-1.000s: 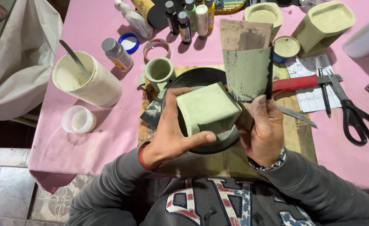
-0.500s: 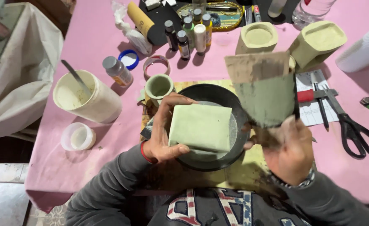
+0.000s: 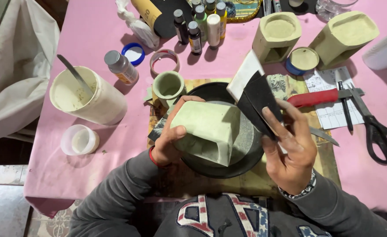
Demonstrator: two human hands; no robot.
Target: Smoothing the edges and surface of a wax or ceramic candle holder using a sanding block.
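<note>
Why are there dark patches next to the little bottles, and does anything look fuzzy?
Head view: light falls from above and casts short soft shadows on the pink cloth beside the bottles and the cup. The block in the left hand looks sharp. The folded sheet in the right hand is slightly soft. No strong glare.

The pale green block (image 3: 206, 129) in the left hand (image 3: 167, 145) looks like cast plaster or cement, matt and faintly grainy; the folded sheet (image 3: 257, 98) in the right hand (image 3: 290, 151) is dark, rough abrasive paper with a white paper back; the round dish (image 3: 220, 169) beneath is dark and dull; at three o'clock lie scissors (image 3: 375, 127) with black plastic handles and bare metal blades; the table cover (image 3: 92, 26) is smooth pink cloth.
</note>
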